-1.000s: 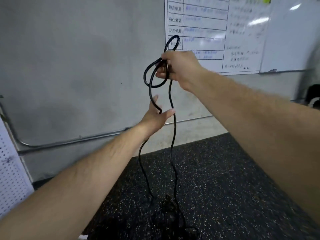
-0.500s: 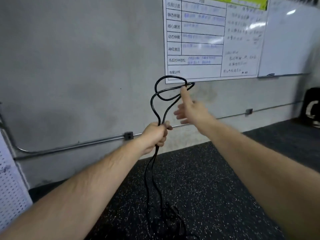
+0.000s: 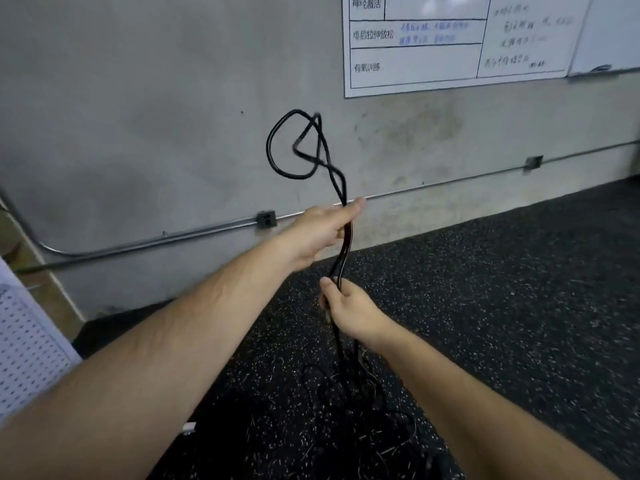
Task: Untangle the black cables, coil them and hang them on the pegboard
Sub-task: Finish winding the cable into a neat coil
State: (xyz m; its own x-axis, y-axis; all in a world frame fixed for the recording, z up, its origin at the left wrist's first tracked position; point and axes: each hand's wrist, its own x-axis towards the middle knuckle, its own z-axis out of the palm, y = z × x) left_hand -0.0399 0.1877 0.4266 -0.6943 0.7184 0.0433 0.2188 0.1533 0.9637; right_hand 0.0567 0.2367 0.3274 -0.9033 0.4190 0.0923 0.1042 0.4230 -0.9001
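Note:
A black cable [image 3: 273, 157] stands up in a loose loop above my left hand [image 3: 320, 230], which grips two strands of it in front of the grey wall. The strands run down from that hand into my right hand [image 3: 349, 310], whose fingers curl round them just below. Beneath my right hand the cable drops to a tangled black pile [image 3: 346, 386] on the speckled floor. A white pegboard [image 3: 24, 348] shows at the left edge.
A grey wall with a metal conduit [image 3: 156, 237] and a junction box [image 3: 266, 218] faces me. A whiteboard chart [image 3: 415, 46] hangs at the upper right. Dark speckled rubber flooring [image 3: 502, 306] covers the ground. A small white object [image 3: 189, 427] lies near the cable pile.
My right hand let go of the top loop and came down to take the strands below my left hand. My left hand kept its grip, and the loop flopped over to the left.

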